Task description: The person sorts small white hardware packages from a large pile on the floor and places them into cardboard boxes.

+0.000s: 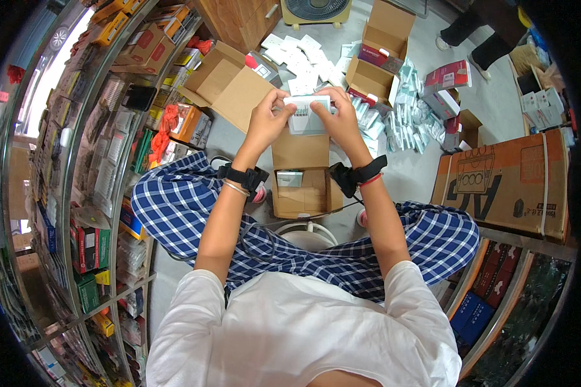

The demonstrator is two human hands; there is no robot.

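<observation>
Between both hands is a white square plate in clear plastic wrapping (pixel 308 121), probably a wall switch or socket plate. My left hand (pixel 267 116) grips its left side, thumb on top. On its right side my right hand (pixel 339 113) holds it the same way. Just below the hands an open cardboard box (pixel 300 205) stands on the floor between the knees, with a wrapped plate (pixel 289 178) inside at its upper left. Beyond the hands lies a pile of white plates (pixel 302 55). To the right is a heap of plastic-wrapped pieces (pixel 409 123).
Open cartons (pixel 387 38) stand ahead, and another (pixel 222 82) lies at the left. A fan (pixel 317 10) is at the top. Stocked shelves (pixel 113 159) line the left side. A large carton (pixel 508 186) sits at right. Another person's legs (pixel 488 41) show at upper right.
</observation>
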